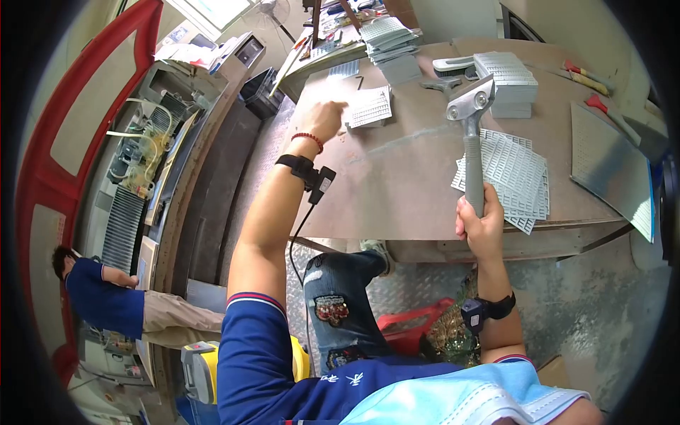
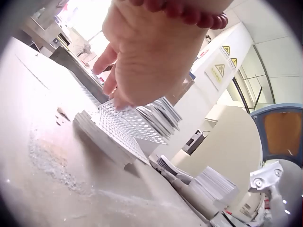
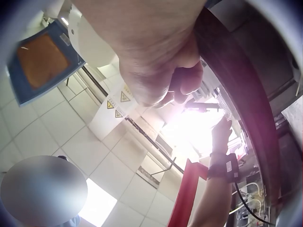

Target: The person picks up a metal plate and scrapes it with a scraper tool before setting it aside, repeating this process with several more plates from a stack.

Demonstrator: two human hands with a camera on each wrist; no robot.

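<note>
My left hand (image 1: pixel 322 119) is at the far left of the table, pinching the edge of a thin white perforated sheet (image 2: pixel 135 126). In the left wrist view that sheet tilts up from a small stack of similar sheets (image 2: pixel 105 139), with the fingertips at its near corner. My right hand (image 1: pixel 483 225) grips the grey handle of a scraper (image 1: pixel 473 152), holding it upright with its wide bolted head at the top. Below and behind the scraper, several perforated sheets (image 1: pixel 520 180) lie fanned out on the table. The right wrist view hides the scraper behind the hand.
Taller stacks of sheets (image 1: pixel 506 85) stand at the back of the brown table (image 1: pixel 411 184), beside a brush (image 1: pixel 453 65). A flat metal plate (image 1: pixel 609 159) and red-ended brushes lie right. Another person (image 1: pixel 106 290) stands at a machine on the left.
</note>
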